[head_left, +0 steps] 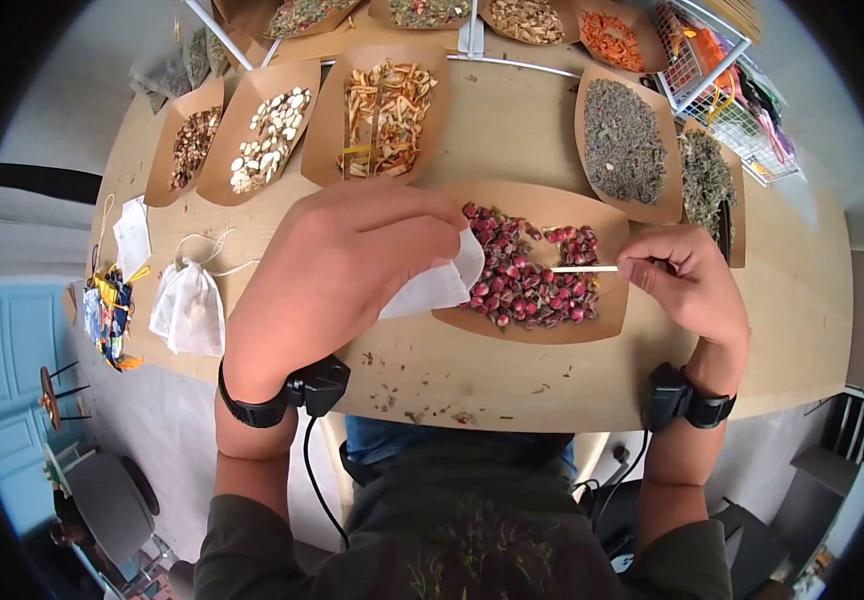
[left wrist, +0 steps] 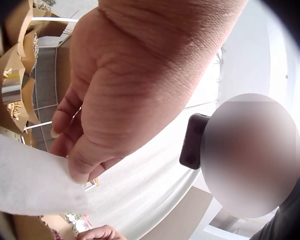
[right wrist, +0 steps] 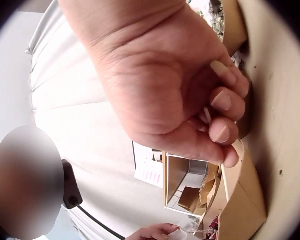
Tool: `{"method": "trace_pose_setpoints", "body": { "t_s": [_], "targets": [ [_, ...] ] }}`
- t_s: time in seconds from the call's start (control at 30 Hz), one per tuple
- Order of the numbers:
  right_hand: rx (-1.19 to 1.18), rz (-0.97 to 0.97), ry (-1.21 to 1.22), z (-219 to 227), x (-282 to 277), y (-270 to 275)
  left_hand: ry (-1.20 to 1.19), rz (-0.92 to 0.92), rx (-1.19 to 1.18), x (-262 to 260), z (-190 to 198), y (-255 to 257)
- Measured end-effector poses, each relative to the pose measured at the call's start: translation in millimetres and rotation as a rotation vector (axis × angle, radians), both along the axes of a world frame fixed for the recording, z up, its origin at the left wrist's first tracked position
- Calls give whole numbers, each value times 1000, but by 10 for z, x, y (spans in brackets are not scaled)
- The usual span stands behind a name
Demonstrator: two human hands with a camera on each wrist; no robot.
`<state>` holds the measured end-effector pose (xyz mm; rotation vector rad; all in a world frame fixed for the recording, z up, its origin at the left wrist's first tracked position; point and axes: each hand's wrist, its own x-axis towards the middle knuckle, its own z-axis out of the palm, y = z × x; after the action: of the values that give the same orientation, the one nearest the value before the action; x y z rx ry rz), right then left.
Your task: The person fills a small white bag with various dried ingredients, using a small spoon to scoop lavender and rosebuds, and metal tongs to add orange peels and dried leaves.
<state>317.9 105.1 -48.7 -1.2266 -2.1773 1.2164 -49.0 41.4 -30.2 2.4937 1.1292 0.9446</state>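
Observation:
In the head view my left hand (head_left: 347,265) pinches a small white fabric pouch (head_left: 430,290) at the left end of a brown paper tray (head_left: 602,205). Dried rosebuds (head_left: 512,275) fill much of that tray. The pouch (left wrist: 30,175) stretches out from between thumb and fingers in the left wrist view. At the tray's right side my right hand (head_left: 687,280) pinches a thin pale stick (head_left: 584,268) between thumb and fingers, its far end among the rosebuds. The right wrist view shows the same stick (right wrist: 225,180) below the thumb tip, other fingers curled in.
Paper trays of dried apple-like strips (head_left: 407,110), white slices (head_left: 270,140), brown pieces (head_left: 192,145) and grey-green buds (head_left: 624,140) stand behind. A white drawstring pouch (head_left: 189,305) and patterned pouches (head_left: 112,310) lie left. A wire basket (head_left: 722,90) stands back right. Crumbs (head_left: 417,410) dot the front edge.

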Motion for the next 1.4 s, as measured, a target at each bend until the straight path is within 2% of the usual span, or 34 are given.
{"method": "trace_pose_setpoints", "body": {
  "t_s": [0.1, 0.2, 0.27, 0.5, 0.57, 0.6, 0.63, 0.7, 0.77, 0.83, 0.87, 0.97, 1.03, 1.1, 1.33, 1.4],
  "targets": [
    [-23, -21, -30, -78, 38, -7, 3, -10, -11, -3, -22, -32],
    [-1, -24, 54, -28, 29, 37, -2, -7, 12, -8, -24, -17],
    [-132, -90, 48, -27, 28, 16, -21, 7, 3, -15, -35, -10],
    [-128, -107, 162, 65, -53, -47, -11, -23, 10, -15, -7, -11],
    [35, -57, 252, 69, -199, -116, -5, -24, 24, -15, -14, -8],
    [158, 6, 237, 63, -281, -152, 4, -17, 17, -5, -7, -16],
    [148, 9, 237, 95, -376, -195, 13, -13, 9, -1, -12, -30],
    [350, 158, 144, 197, -508, -253, 12, -11, -3, -5, -15, -33],
    [395, 103, 177, 203, -465, -240, 10, -9, 0, -5, 16, -13],
    [367, -40, 92, 218, -285, -174, 1, -12, 5, -5, 12, -14],
    [416, -34, 20, 197, -196, -131, -1, -13, 2, -8, 5, -13],
    [335, -74, -87, 155, 39, -88, 22, -5, 1, -4, -25, -35],
    [309, -123, -65, 143, 73, -87, 0, 1, -12, 4, -13, -24],
    [209, 4, -130, 163, 82, -57, -3, -7, 2, -13, -23, 0],
    [109, 39, -75, 83, -57, -76, 0, -11, -14, 7, -4, -13],
    [-44, -25, -6, 32, -19, -27, -6, -11, -3, -7, -15, -6]
  ]
}}
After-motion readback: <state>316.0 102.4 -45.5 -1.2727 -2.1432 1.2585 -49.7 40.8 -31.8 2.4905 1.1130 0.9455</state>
